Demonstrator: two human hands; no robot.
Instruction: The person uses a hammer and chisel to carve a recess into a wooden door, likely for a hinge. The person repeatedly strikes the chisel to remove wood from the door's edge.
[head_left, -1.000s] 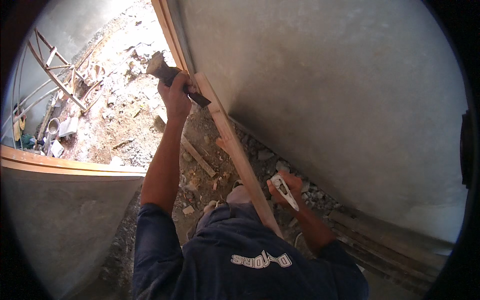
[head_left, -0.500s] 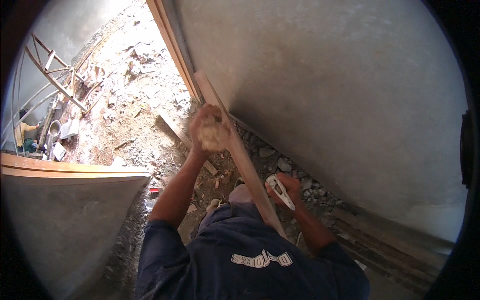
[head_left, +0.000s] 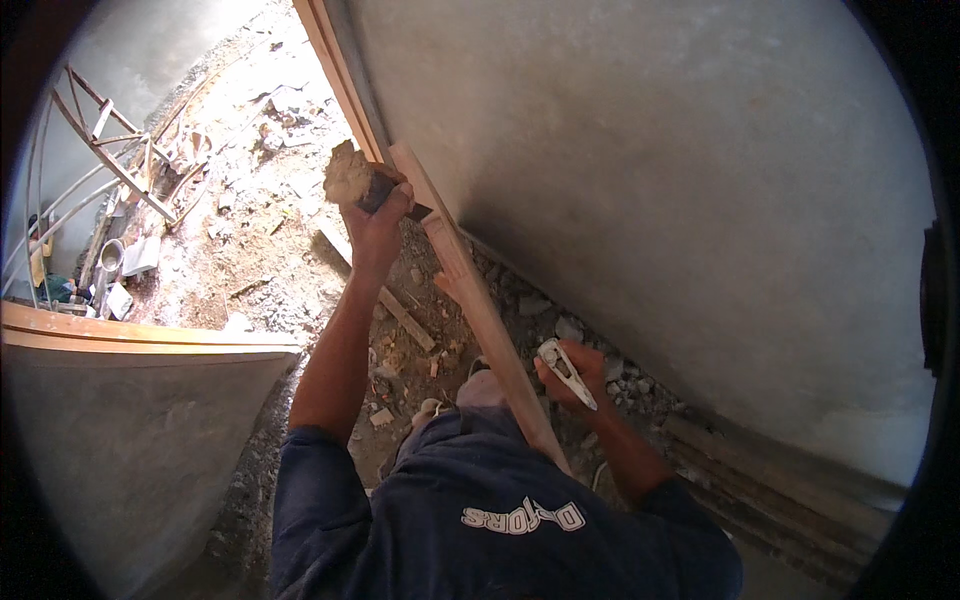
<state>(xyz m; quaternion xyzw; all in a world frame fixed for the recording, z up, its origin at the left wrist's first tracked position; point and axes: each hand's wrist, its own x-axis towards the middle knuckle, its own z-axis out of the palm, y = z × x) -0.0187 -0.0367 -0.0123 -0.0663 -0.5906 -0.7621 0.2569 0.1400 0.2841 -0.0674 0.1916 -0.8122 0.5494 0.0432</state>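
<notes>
My left hand [head_left: 378, 225] is closed around a dark tool with a tan lumpy mass [head_left: 350, 174] at its far-left end. A flat dark blade [head_left: 421, 212] juts from the hand's right side, by the edge of a long wooden beam [head_left: 490, 330]. This beam slants from my waist up to the door frame; a torn splinter [head_left: 447, 288] sticks out from its left edge. Right of the beam, my right hand [head_left: 578, 375] grips a white tool handle [head_left: 565, 374] with openings in it. The rest of that tool is hidden.
A grey plastered wall [head_left: 680, 180] rises on the right, with rubble [head_left: 570, 328] along its foot. Planks [head_left: 780, 490] lie at lower right. A loose wood strip [head_left: 405, 318] is on the ground. A metal frame [head_left: 110, 150] and bucket [head_left: 111, 255] stand beyond the doorway.
My left hand has moved up and left, turning the tan lump away from the beam. The splinter on the beam's left edge now shows. My right hand has barely shifted.
</notes>
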